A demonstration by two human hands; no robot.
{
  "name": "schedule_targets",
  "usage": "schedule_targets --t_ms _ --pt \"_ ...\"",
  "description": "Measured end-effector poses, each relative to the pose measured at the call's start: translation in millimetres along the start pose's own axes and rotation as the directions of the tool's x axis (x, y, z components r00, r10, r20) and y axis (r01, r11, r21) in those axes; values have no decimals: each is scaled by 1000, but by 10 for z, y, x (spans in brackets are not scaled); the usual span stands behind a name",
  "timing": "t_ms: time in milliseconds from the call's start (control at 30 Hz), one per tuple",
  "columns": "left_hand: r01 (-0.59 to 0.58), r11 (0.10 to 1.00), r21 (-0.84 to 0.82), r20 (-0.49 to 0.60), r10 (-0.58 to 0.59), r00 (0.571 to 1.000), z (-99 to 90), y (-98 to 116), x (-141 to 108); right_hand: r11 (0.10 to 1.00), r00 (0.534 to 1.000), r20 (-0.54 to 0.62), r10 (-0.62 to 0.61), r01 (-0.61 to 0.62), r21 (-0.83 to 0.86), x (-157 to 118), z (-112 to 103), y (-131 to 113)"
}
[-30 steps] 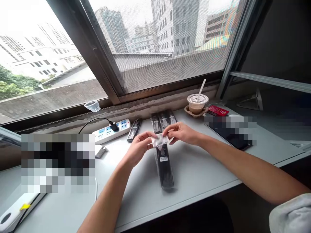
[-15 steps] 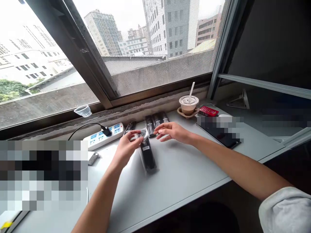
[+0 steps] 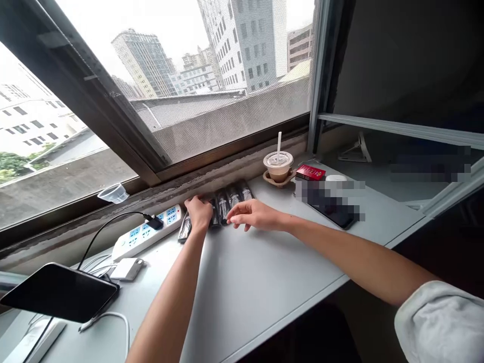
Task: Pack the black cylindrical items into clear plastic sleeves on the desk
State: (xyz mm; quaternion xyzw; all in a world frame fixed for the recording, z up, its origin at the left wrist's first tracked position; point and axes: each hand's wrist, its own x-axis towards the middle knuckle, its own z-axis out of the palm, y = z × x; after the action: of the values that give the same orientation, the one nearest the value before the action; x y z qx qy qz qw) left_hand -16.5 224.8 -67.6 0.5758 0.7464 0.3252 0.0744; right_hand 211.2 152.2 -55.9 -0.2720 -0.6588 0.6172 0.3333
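Note:
Along the back of the desk, my left hand point(image 3: 199, 212) is closed around the upper end of a black packet in clear plastic point(image 3: 215, 218), which lies flat in a row. Its fingertips are mostly hidden behind the hand. Several similar black packets point(image 3: 234, 195) lie side by side to the right, and one more black packet point(image 3: 185, 229) sits to the left, partly behind my wrist. My right hand point(image 3: 255, 214) hovers just in front of the row, fingers loosely bent and apart, with nothing in it.
A white power strip point(image 3: 126, 243) with a plugged-in black charger point(image 3: 154, 222) stands left of the packets. Further left are a dark tablet point(image 3: 62, 292) and cables. To the right are a drink cup point(image 3: 279, 166) in a cardboard holder, a red box point(image 3: 310, 173) and a dark phone-like device point(image 3: 336, 214).
My left hand has carried the black packet from the middle of the desk back into the row. My right hand stays close to the row. The view has turned a little right.

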Motion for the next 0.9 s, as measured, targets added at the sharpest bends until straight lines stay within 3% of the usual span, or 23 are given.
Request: schedule_targets --t_ms 133,300,500,567,633,700,800,900 --pt "7 998 62 -60 -4 998 102 60 -33 1000 999 43 10 -10 -1 7 33 48" --pt "-66 986 153 -5 68 998 80 141 -66 998 998 62 33 -30 -53 5 44 109" --pt "-136 942 307 -11 147 989 -393 34 -299 991 997 71 22 -12 -133 -13 45 161" --pt "-93 923 374 10 96 995 -574 -107 -433 989 996 85 22 -9 -148 -19 48 180" --pt "-43 851 523 119 -24 993 -703 -260 -565 988 995 99 23 -8 -152 -20 47 201" --pt "-55 813 579 185 -66 981 -780 -379 -663 987 993 113 27 -9 -158 -16 41 219" --pt "-80 836 542 200 -36 979 -861 -435 -705 987 993 121 18 2 -163 -5 25 229" --pt "-36 903 428 97 -6 995 -1001 -383 -659 990 995 96 15 -1 -143 10 3 212"
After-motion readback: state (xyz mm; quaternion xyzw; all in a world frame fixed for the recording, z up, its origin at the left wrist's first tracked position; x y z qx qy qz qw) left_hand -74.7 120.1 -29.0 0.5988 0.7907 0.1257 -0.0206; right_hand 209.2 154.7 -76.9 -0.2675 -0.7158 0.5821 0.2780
